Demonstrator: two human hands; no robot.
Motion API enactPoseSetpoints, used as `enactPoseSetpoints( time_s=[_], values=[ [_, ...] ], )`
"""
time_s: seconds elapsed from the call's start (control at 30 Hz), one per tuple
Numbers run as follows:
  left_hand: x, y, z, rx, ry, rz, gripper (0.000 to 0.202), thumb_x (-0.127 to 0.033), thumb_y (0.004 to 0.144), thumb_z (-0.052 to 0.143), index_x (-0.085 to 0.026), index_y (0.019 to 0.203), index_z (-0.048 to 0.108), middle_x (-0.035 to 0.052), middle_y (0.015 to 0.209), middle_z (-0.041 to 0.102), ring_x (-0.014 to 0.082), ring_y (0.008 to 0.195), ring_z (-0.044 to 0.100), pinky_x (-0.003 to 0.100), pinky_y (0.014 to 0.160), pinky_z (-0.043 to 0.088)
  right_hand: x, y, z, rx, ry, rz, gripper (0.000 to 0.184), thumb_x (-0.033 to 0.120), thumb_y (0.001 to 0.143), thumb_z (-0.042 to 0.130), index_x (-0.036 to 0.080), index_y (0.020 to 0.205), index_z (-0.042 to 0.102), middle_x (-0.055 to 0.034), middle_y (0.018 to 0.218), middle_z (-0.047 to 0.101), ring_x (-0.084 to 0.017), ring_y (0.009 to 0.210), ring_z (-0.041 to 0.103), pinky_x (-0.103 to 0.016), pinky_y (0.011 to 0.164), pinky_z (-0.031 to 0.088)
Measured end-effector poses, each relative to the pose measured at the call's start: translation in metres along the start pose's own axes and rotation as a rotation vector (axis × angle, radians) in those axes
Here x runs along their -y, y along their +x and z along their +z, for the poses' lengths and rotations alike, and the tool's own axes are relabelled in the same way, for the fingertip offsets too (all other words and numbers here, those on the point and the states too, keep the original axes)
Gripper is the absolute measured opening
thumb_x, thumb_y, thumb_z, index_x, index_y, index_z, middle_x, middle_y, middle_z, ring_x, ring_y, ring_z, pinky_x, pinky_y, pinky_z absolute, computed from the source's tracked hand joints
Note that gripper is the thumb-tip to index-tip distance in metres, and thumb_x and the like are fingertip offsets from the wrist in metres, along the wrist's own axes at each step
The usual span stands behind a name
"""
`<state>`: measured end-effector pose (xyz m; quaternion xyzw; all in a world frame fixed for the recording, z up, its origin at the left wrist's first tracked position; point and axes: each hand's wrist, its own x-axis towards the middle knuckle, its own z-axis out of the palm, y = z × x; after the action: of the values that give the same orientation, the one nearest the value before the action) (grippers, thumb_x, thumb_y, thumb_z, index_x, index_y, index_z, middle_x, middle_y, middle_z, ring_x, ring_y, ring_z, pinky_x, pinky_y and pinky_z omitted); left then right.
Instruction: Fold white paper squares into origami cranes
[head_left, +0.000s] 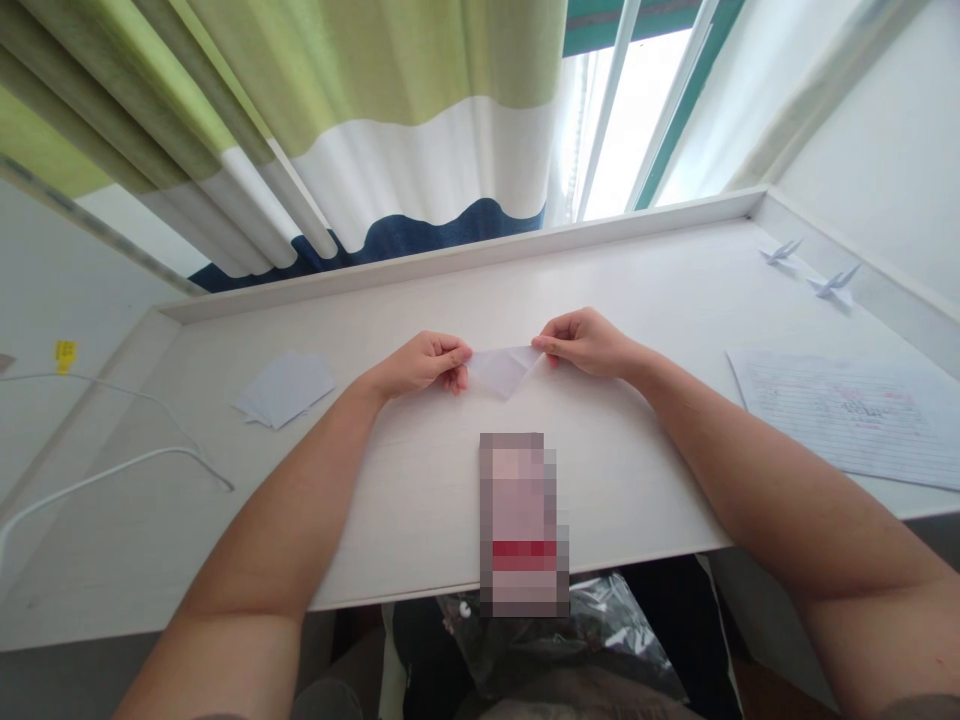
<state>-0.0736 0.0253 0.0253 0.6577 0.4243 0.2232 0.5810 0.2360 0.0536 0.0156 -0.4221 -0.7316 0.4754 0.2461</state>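
1. Although its near edge is crossed by both forearms, the white desk (637,300) is seen across the middle of the frame, and its ends are cut off at the left and right.
2. A striped curtain (337,120) is hung across the upper left, and part of the window (637,110) at upper centre is covered by it.
3. A lined sheet (847,415) is laid at the right; its outer corner is cut off by the frame edge, and the writing cannot be read.
4. A pixelated block (523,525) is seen at lower centre, over the desk's near edge; what it covers cannot be told.
5. A clear plastic bag (600,625) is seen below the desk at bottom centre; its contents cannot be made out.
6. A stack of white squares (285,388) is laid at centre left.
7. A small folded paper (504,368) is held at the centre of the frame, low over the desk: one end is pinched tightly by the left hand (424,362), the other by the right hand (585,342). The fingertips underneath are hidden.
8. Two paper cranes (780,250) are set at upper right, too small for detail.
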Motion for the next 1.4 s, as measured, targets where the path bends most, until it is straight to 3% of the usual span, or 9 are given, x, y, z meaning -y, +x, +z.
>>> enactPoseSetpoints(
  time_s=[0.27, 0.47, 0.53, 0.6, 0.67, 0.77, 0.9, 1.07, 1.4],
  values=[
    [0.0, 0.001, 0.003, -0.076, 0.107, 0.027, 0.063, -0.077, 0.09, 0.073, -0.017, 0.074, 0.069, 0.0077, 0.063, 0.073, 0.013, 0.052, 0.063, 0.024, 0.049, 0.045, -0.005, 0.004, 0.001, -0.093, -0.037, -0.029, 0.038, 0.053, 0.091, 0.073, 0.02, 0.071, 0.07, -0.0015, 0.063, 0.068, -0.011, 0.054, 0.045, -0.03, 0.053, 0.032],
    [0.006, -0.001, -0.005, -0.221, 0.155, 0.024, 0.046, -0.061, 0.092, 0.073, -0.017, 0.08, 0.072, 0.0056, 0.06, 0.071, 0.0139, 0.048, 0.059, 0.025, 0.048, 0.042, -0.008, 0.006, -0.009, -0.195, -0.049, -0.006, 0.037, 0.047, 0.093, 0.071, 0.02, 0.069, 0.068, -0.003, 0.064, 0.07, -0.011, 0.053, 0.046, -0.03, 0.054, 0.032],
    [0.008, 0.001, -0.007, -0.35, 0.196, 0.034, 0.04, -0.054, 0.094, 0.068, -0.018, 0.075, 0.07, 0.0039, 0.057, 0.068, 0.0141, 0.047, 0.055, 0.027, 0.049, 0.042, -0.009, 0.006, -0.01, -0.216, -0.024, -0.026, 0.039, 0.049, 0.094, 0.072, 0.02, 0.069, 0.067, -0.0033, 0.065, 0.07, -0.011, 0.053, 0.046, -0.03, 0.054, 0.032],
    [0.009, 0.005, -0.006, -0.605, 0.257, 0.14, 0.038, -0.05, 0.093, 0.063, -0.02, 0.07, 0.066, 0.0038, 0.061, 0.069, 0.0155, 0.054, 0.059, 0.029, 0.057, 0.047, -0.008, 0.006, -0.009, -0.209, -0.009, -0.046, 0.04, 0.052, 0.093, 0.072, 0.02, 0.07, 0.067, -0.0028, 0.065, 0.069, -0.011, 0.054, 0.047, -0.029, 0.055, 0.033],
    [0.007, 0.01, 0.0, -0.795, 0.338, 0.318, 0.031, -0.05, 0.09, 0.068, -0.02, 0.086, 0.072, 0.0068, 0.087, 0.079, 0.0211, 0.083, 0.072, 0.034, 0.08, 0.056, -0.005, 0.006, -0.005, -0.183, -0.012, -0.054, 0.038, 0.052, 0.092, 0.072, 0.02, 0.072, 0.068, -0.0021, 0.064, 0.069, -0.012, 0.054, 0.048, -0.029, 0.055, 0.034],
    [0.004, 0.014, 0.011, -0.698, 0.391, 0.382, 0.051, -0.066, 0.089, 0.071, -0.02, 0.11, 0.078, 0.0118, 0.122, 0.081, 0.0287, 0.118, 0.072, 0.041, 0.103, 0.055, -0.001, 0.004, 0.002, -0.141, -0.024, -0.092, 0.036, 0.051, 0.091, 0.072, 0.02, 0.074, 0.07, -0.0023, 0.067, 0.07, -0.012, 0.057, 0.05, -0.029, 0.057, 0.036],
    [0.004, 0.014, 0.02, -0.495, 0.255, 0.164, 0.075, -0.089, 0.088, 0.06, -0.017, 0.092, 0.082, 0.0128, 0.094, 0.084, 0.028, 0.092, 0.076, 0.039, 0.087, 0.057, -0.003, 0.003, 0.003, -0.137, 0.003, -0.109, 0.04, 0.056, 0.092, 0.072, 0.02, 0.074, 0.069, -0.0021, 0.067, 0.069, -0.012, 0.056, 0.048, -0.03, 0.055, 0.033],
    [0.011, 0.015, 0.017, -0.509, -0.037, 0.12, 0.093, -0.099, 0.088, 0.041, -0.015, 0.09, 0.081, 0.0151, 0.086, 0.083, 0.0284, 0.088, 0.079, 0.04, 0.088, 0.057, -0.01, 0.005, -0.001, -0.184, 0.037, -0.108, 0.045, 0.062, 0.091, 0.073, 0.02, 0.075, 0.07, -0.0037, 0.069, 0.07, -0.013, 0.059, 0.048, -0.031, 0.057, 0.034],
    [0.012, 0.011, 0.017, -0.53, 0.051, 0.177, 0.057, -0.071, 0.092, 0.07, -0.018, 0.073, 0.08, 0.0108, 0.082, 0.082, 0.0223, 0.082, 0.071, 0.034, 0.087, 0.052, -0.009, 0.005, -0.001, -0.192, 0.033, -0.097, 0.051, 0.068, 0.089, 0.073, 0.02, 0.073, 0.069, -0.004, 0.067, 0.071, -0.014, 0.06, 0.05, -0.032, 0.06, 0.036]
  ],
)
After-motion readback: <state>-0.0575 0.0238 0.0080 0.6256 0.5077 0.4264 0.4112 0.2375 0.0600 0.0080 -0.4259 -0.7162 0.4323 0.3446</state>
